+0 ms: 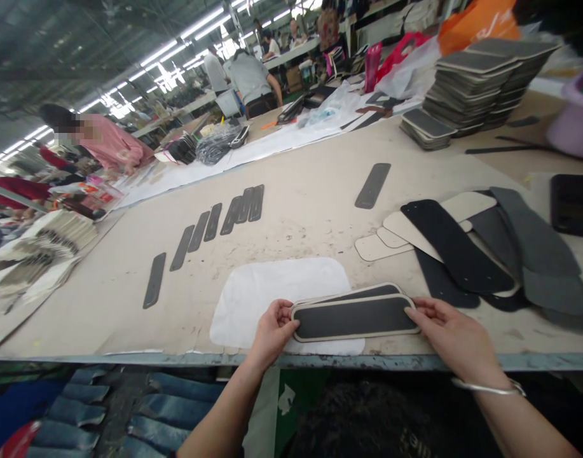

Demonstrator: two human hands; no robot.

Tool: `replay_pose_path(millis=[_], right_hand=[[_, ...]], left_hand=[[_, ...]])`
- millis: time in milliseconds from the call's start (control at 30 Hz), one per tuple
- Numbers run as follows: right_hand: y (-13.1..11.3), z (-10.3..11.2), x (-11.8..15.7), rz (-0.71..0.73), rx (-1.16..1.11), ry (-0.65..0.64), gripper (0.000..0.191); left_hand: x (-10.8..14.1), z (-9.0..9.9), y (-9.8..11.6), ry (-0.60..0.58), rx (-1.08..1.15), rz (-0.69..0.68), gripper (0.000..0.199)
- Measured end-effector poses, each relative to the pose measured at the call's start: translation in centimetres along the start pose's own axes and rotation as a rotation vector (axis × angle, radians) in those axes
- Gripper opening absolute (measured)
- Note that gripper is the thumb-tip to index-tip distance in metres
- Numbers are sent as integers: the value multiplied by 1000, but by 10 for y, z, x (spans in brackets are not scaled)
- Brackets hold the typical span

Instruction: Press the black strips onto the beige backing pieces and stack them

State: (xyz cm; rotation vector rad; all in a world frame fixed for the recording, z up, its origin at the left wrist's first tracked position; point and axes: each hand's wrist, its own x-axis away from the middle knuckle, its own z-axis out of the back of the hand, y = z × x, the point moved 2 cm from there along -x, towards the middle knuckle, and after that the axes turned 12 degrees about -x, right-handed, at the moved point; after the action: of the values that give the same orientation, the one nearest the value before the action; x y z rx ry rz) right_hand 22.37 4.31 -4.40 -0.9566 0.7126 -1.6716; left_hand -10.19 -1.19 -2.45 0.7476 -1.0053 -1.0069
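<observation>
Bare forearms (229, 397) rise past the near edge of the table (105, 318), a silvery bangle (491, 387) round the right wrist. The left hand (272, 327) and right hand (456, 334) pinch a dark, pale-rimmed panel (353, 319) by its opposite short ends, thumbs on the front face. It is held just inside the table's near edge, partly over a white sheet (272, 286). It hides most of a second rimmed panel (367, 293) directly behind; whether both hands grip that one too, I cannot tell.

Near the right hand, toward the table's right end, black pieces (456, 245), cream pieces (470, 205) and grey pieces (541, 254) overlap in a loose heap, the upper ones covering parts of those below. Past the white sheet, a slanting row of slim dark strips (212, 222) crosses the table's left half, with one lone strip (373, 186) well apart to the right.

Toward the table's far right, a tall stack of dark panels (472, 89) stands near a purple container (575, 121). Pale pieces (43, 248) are piled at the left. Beyond the far edge, a person in pink (112, 143) leans over some work.
</observation>
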Motion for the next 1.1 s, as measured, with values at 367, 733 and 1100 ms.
replay_pose_path(millis=[367, 733, 1100], right_hand=[[-26, 8, 2, 50, -131, -7, 39], [-18, -5, -18, 97, -27, -11, 36], [-77, -94, 67, 865, 273, -413, 71]], left_hand=[[1, 7, 8, -36, 26, 44, 39], [-6, 4, -10, 49, -378, -148, 36], [0, 1, -3, 72, -606, -356, 27]])
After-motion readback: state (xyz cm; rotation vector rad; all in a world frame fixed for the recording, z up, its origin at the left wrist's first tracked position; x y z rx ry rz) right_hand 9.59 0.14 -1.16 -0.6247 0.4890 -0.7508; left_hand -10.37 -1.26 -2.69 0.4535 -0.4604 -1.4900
